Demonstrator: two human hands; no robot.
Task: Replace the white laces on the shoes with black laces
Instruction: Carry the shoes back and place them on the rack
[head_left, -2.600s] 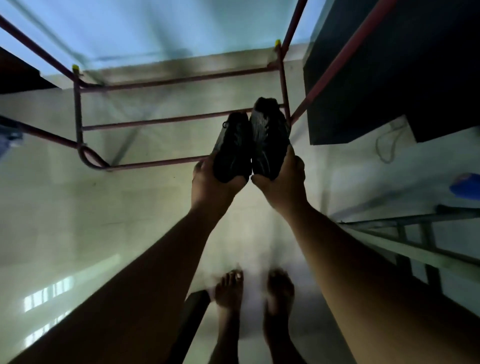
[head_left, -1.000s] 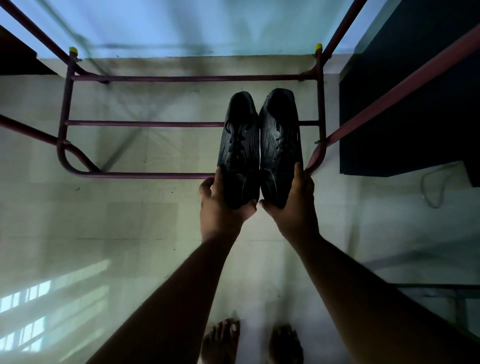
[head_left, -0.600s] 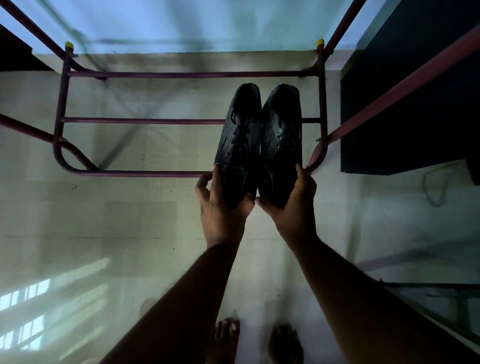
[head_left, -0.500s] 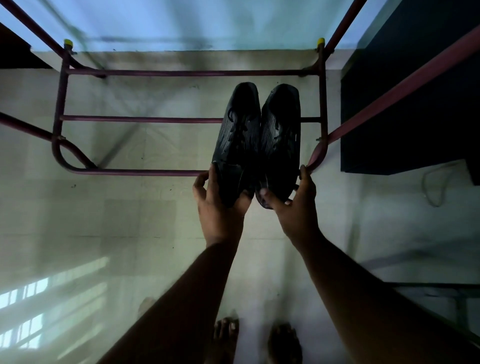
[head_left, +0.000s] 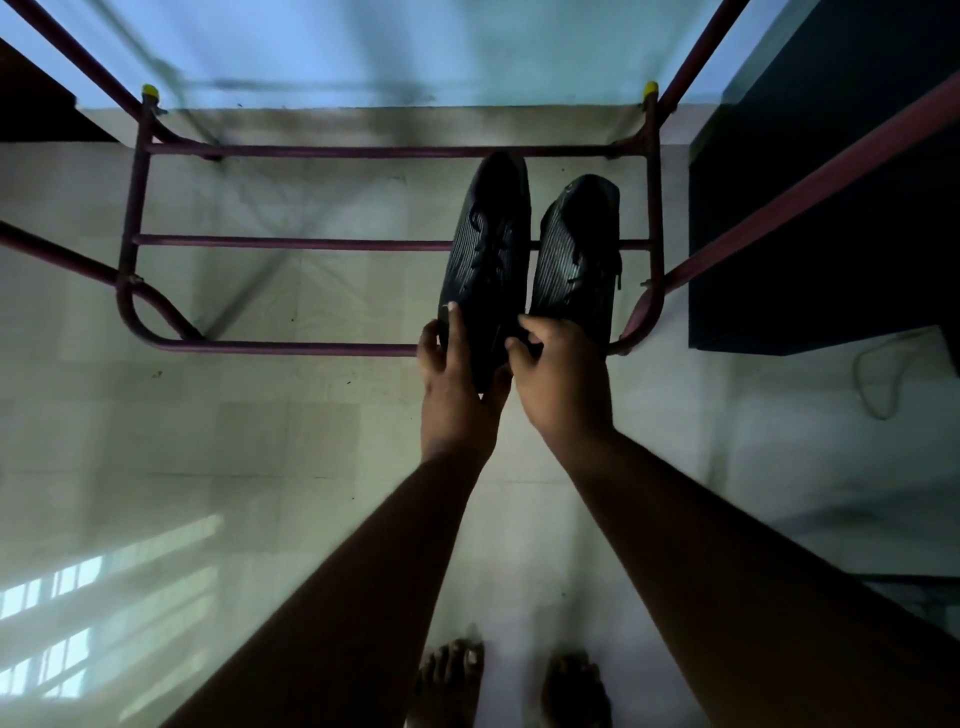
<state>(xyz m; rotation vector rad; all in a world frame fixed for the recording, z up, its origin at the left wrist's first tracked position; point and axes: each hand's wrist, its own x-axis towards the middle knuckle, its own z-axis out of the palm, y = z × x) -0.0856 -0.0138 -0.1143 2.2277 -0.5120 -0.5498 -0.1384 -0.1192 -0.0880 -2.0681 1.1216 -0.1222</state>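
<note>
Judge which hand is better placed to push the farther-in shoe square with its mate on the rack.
Left, probably. The left hand already grips the heel of the left shoe, whose toe sits farther in than the right shoe's. The right hand rests on both heels.

Two bare forearms with no sleeves, bare hands (head_left: 519, 374), seemingly no rings, bare feet (head_left: 509, 686) below

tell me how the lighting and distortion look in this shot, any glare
Head view: dim and backlit, so the shoes and both forearms read nearly black; a window reflection glares off the floor at lower left; the wide-angle lens splays the rack bars outward.
</note>
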